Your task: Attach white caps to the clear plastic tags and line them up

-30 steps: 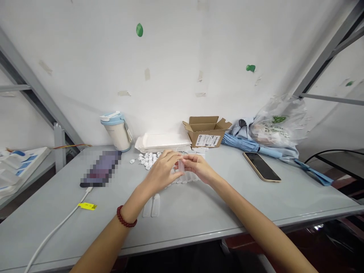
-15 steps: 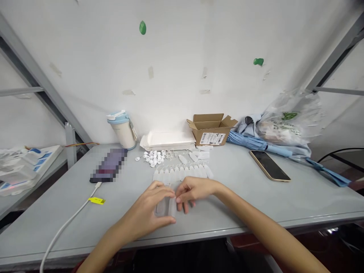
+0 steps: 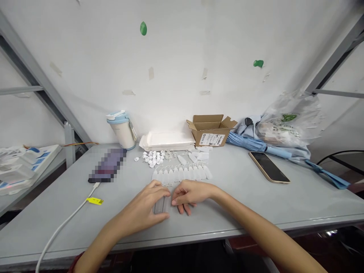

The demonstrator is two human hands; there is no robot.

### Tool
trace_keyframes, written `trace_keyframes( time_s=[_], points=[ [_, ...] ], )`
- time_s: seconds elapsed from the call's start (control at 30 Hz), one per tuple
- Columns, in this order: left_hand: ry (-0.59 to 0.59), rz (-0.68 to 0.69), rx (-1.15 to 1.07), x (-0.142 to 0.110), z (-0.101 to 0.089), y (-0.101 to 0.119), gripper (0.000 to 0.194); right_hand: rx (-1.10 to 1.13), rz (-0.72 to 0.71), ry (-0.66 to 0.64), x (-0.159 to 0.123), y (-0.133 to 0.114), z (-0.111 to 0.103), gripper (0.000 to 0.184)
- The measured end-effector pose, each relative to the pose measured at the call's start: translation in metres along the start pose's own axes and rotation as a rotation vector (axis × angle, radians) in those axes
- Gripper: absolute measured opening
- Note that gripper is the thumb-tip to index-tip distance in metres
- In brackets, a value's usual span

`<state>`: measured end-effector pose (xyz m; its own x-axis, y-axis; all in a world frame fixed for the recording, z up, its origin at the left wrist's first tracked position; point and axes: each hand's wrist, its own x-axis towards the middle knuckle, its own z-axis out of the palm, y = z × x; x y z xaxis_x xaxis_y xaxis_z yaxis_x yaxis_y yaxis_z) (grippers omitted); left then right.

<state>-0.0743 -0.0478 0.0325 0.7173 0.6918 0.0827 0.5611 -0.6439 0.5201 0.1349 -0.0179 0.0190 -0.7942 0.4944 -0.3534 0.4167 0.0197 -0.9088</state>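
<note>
My left hand (image 3: 148,204) is closed around a small clear plastic box (image 3: 160,205), fingers along its far side and thumb along its near side. The palm hides its left end. Just right of the box, my right hand (image 3: 191,193) has its fingers curled, thumb pressed toward the index finger. Whether anything small is pinched there is hidden. Beyond both hands lies a row of translucent white tags (image 3: 182,173) with thin strings. Behind the row are a pile of small white caps (image 3: 153,157) and several loose white pieces (image 3: 193,157).
At the back stand a cup (image 3: 122,131), a stack of white trays (image 3: 169,141) and an open cardboard box (image 3: 210,132). A phone (image 3: 269,167), a folded blue umbrella (image 3: 256,144) and a plastic bag (image 3: 287,125) lie right. A charging phone (image 3: 108,165) with a white cable (image 3: 66,222) is left.
My left hand and the clear box have shifted slightly left. My right hand has moved a little left too and still sits beside the box.
</note>
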Motion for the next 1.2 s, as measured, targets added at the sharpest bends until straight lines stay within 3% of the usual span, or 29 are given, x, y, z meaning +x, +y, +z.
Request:
trace_keyframes(
  time_s=[0.27,0.5,0.63,0.7,0.83,0.93,1.03,1.2],
  points=[
    [0.054,0.068,0.082,-0.002,-0.002,-0.005,0.029,-0.022,-0.027,0.073,0.000,-0.003,0.001,0.019],
    [0.036,0.078,0.080,-0.002,-0.003,-0.005,0.032,-0.014,-0.045,0.098,0.002,0.001,0.002,0.019],
    [-0.020,0.101,0.072,0.009,-0.014,-0.001,0.035,-0.001,-0.054,0.110,-0.008,-0.005,-0.009,0.022],
    [-0.015,0.106,0.070,0.026,-0.023,-0.002,0.030,0.008,-0.092,0.221,-0.015,-0.006,-0.021,0.023],
    [0.174,0.105,0.136,0.082,-0.036,-0.021,0.018,-0.001,-0.219,0.746,-0.022,0.009,-0.052,0.022],
    [0.272,0.063,0.222,0.123,-0.031,-0.044,0.022,-0.315,-0.244,1.130,-0.019,0.030,-0.071,0.011],
    [0.256,0.096,0.270,0.148,-0.017,-0.059,0.032,-0.691,-0.213,1.188,-0.015,0.046,-0.081,0.015],
    [0.180,0.092,0.312,0.166,-0.002,-0.057,0.040,-0.890,-0.061,1.113,-0.009,0.053,-0.083,0.020]
  ],
)
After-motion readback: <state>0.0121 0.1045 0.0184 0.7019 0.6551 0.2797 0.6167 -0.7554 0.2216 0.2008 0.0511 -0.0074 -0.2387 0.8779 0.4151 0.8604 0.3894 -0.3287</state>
